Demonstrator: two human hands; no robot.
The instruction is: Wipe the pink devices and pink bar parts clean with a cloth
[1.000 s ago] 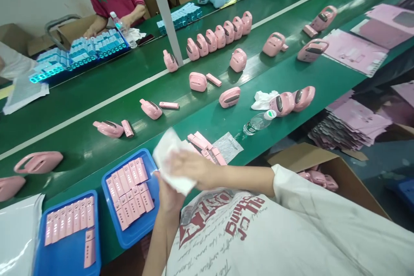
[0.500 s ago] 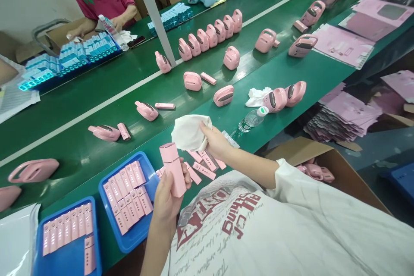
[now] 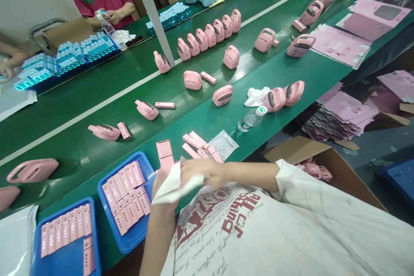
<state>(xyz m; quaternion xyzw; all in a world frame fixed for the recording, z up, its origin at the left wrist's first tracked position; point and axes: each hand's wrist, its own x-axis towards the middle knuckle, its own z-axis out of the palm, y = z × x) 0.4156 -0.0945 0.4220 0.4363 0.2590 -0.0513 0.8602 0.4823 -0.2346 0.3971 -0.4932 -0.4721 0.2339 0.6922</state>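
Just left of the frame's centre, the pink case point(image 3: 165, 154) rises from the left hand point(image 3: 158, 181), its long axis nearly upright in the frame; that hand's fingers seem wrapped around its lower end, though the white cloth point(image 3: 171, 184) hides most of them. The right hand point(image 3: 198, 171), blurred, grips the cloth close against the case's lower right. The case looks like smooth, hard plastic, boxy with a dark seam; the cloth is soft and folded. Glossy block-shaped pieces point(image 3: 132, 200) fill a shallow, round-cornered blue tray point(image 3: 134, 238) at lower left.
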